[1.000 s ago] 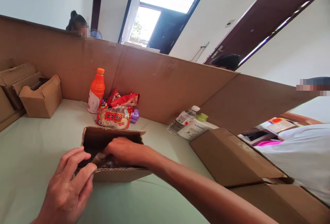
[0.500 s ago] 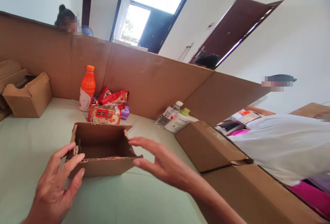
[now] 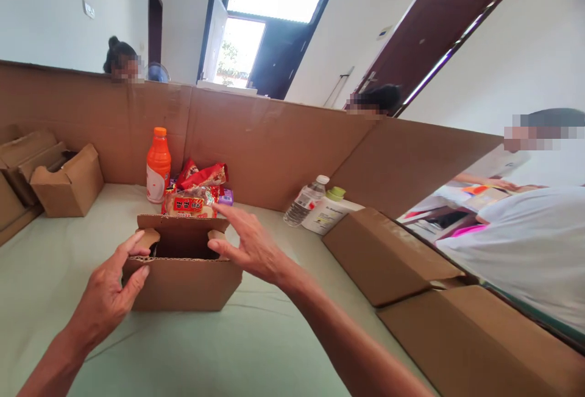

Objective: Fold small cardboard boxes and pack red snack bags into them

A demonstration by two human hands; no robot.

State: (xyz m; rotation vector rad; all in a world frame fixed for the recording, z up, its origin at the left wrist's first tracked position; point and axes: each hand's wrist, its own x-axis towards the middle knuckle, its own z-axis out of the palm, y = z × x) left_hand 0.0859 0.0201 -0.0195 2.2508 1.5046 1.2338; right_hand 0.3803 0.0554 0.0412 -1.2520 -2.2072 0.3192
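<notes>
A small open-topped cardboard box (image 3: 185,284) stands on the pale green cloth before me. Its two short end flaps lean inward over the dark interior. At its left end, my left hand (image 3: 109,278) holds the front corner, fingers on the flap and thumb against the front wall. My right hand (image 3: 253,245) is at the other end, fingers stretched and apart, the thumb at the right flap. Right behind the box lie a clear-and-red bag of rice crackers (image 3: 189,202), a red snack packet (image 3: 208,176) and a purple packet (image 3: 227,196). The bottom of the box is hidden.
An orange drink bottle (image 3: 158,165) stands behind the box. A water bottle (image 3: 305,202) and a white bottle with a green cap (image 3: 326,217) lean at the right. Other cartons (image 3: 68,181) sit left, and more (image 3: 388,248) right. A cardboard partition (image 3: 269,147) runs behind; people are beyond it.
The box's end flaps have folded inward, narrowing its opening. My left hand has closed in on the front corner, and my right hand has moved up and left over the right end.
</notes>
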